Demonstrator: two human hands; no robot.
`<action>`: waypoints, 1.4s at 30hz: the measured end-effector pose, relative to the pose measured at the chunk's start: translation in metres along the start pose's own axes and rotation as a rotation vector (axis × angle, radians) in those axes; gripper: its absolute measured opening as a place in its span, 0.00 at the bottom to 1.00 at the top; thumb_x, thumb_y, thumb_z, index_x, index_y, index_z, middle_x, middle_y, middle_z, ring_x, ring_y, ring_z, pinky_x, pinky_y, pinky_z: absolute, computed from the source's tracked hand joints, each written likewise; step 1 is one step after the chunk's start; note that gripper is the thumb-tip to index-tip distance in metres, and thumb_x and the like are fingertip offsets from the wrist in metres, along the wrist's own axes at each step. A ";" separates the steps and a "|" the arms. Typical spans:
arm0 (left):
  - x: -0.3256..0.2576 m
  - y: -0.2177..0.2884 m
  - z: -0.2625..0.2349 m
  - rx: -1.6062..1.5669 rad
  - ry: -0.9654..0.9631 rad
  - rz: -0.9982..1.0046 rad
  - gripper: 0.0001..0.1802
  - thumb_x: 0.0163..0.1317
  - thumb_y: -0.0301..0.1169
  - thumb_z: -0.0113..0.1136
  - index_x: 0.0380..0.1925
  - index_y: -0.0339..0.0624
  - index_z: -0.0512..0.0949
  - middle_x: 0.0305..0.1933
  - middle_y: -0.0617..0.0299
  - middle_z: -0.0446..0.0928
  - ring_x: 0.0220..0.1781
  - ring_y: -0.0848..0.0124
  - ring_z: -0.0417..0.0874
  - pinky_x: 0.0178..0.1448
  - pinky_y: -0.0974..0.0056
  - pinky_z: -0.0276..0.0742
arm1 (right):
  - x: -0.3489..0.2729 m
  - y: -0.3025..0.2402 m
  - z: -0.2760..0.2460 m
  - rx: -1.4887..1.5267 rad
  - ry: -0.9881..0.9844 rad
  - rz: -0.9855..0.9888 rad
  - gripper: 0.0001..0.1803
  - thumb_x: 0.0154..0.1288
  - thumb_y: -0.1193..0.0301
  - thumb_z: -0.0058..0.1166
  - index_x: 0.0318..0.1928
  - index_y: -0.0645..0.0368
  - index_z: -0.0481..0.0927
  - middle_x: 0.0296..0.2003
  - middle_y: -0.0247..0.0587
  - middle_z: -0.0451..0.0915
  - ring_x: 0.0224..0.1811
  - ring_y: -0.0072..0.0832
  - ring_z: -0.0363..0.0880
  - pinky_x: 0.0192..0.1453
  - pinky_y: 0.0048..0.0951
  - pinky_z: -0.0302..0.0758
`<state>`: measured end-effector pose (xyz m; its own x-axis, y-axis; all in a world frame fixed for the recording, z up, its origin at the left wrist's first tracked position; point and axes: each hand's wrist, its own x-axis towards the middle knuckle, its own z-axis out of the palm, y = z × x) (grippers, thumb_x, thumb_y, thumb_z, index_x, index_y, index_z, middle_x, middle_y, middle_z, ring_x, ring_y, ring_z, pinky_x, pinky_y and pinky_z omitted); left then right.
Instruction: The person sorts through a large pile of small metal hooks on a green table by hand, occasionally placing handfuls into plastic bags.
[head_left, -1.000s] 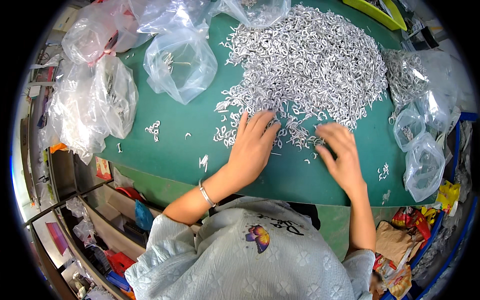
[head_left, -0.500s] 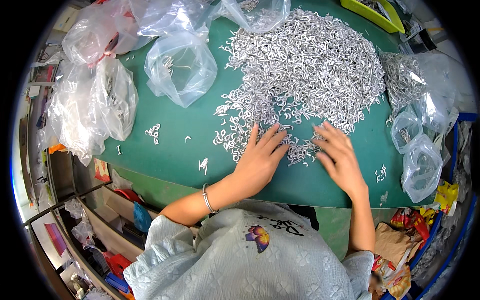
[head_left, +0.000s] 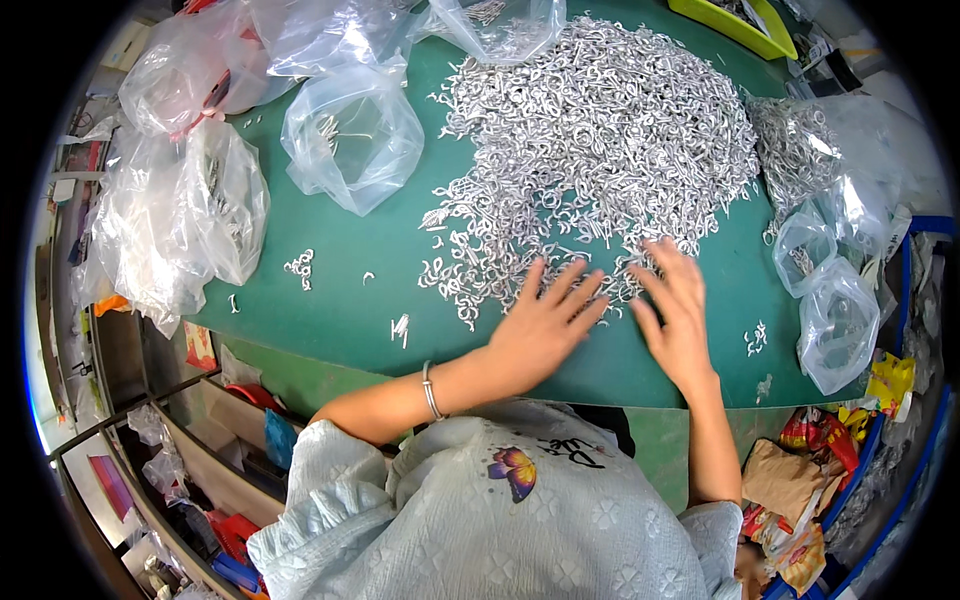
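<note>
A large heap of small silver curved metal hooks (head_left: 610, 130) spreads over the green tabletop (head_left: 340, 280). At its near edge my left hand (head_left: 545, 330) lies with fingers spread, the fingertips on loose hooks. My right hand (head_left: 675, 315) is to the right of it, fingers apart, its tips touching the heap's near rim. Neither hand grips anything. A few hooks show between the two hands, and those under the fingers are hidden. The left hand's fingers are slightly blurred.
Clear plastic bags (head_left: 352, 140) stand at the left and back. A mesh-like bag of metal pieces (head_left: 795, 145) and small bags (head_left: 838, 330) lie at the right. A yellow-green tray (head_left: 735, 28) sits at the far right. Small hook clusters (head_left: 300, 268) dot the table; shelves (head_left: 215, 450) stand lower left.
My left hand has moved right and slightly nearer to me, closer to my right hand. The right hand has shifted only a little. Both stay spread.
</note>
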<state>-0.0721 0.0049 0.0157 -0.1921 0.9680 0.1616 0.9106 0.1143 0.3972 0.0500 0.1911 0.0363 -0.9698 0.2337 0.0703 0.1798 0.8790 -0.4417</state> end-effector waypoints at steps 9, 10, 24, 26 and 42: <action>0.017 -0.026 -0.016 0.209 0.071 -0.241 0.26 0.61 0.24 0.55 0.61 0.42 0.70 0.71 0.49 0.59 0.74 0.48 0.56 0.71 0.35 0.52 | -0.003 -0.025 0.009 0.279 -0.115 -0.053 0.26 0.64 0.69 0.57 0.62 0.62 0.71 0.69 0.49 0.62 0.75 0.49 0.52 0.76 0.48 0.49; 0.021 -0.025 -0.018 0.188 0.078 -0.243 0.26 0.61 0.24 0.54 0.61 0.41 0.69 0.71 0.49 0.59 0.74 0.47 0.56 0.71 0.35 0.52 | -0.002 -0.021 0.007 0.259 -0.009 -0.004 0.25 0.65 0.70 0.56 0.61 0.62 0.72 0.68 0.49 0.63 0.74 0.49 0.54 0.75 0.47 0.50; 0.047 -0.056 0.011 0.388 -0.064 -0.109 0.24 0.68 0.29 0.49 0.64 0.40 0.67 0.76 0.55 0.55 0.78 0.49 0.50 0.74 0.34 0.38 | -0.010 0.012 0.044 0.077 0.343 0.095 0.26 0.62 0.69 0.55 0.60 0.65 0.70 0.66 0.55 0.62 0.74 0.50 0.52 0.74 0.53 0.53; 0.051 -0.053 0.003 0.383 -0.041 -0.122 0.25 0.69 0.28 0.48 0.65 0.40 0.65 0.77 0.54 0.53 0.78 0.49 0.49 0.75 0.35 0.37 | -0.018 0.005 0.052 -0.003 0.380 0.100 0.27 0.62 0.67 0.57 0.60 0.65 0.70 0.67 0.54 0.61 0.75 0.49 0.51 0.74 0.53 0.53; 0.035 0.000 -0.018 0.174 -0.018 -0.162 0.31 0.54 0.15 0.50 0.61 0.41 0.69 0.74 0.50 0.57 0.76 0.47 0.53 0.72 0.31 0.45 | -0.029 0.003 -0.005 0.164 0.528 0.256 0.10 0.55 0.77 0.61 0.40 0.60 0.81 0.40 0.41 0.78 0.44 0.40 0.73 0.48 0.38 0.68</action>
<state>-0.0851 0.0349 0.0373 -0.3354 0.9376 0.0920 0.9181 0.3034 0.2550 0.0795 0.1891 0.0373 -0.6787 0.6405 0.3594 0.3279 0.7021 -0.6321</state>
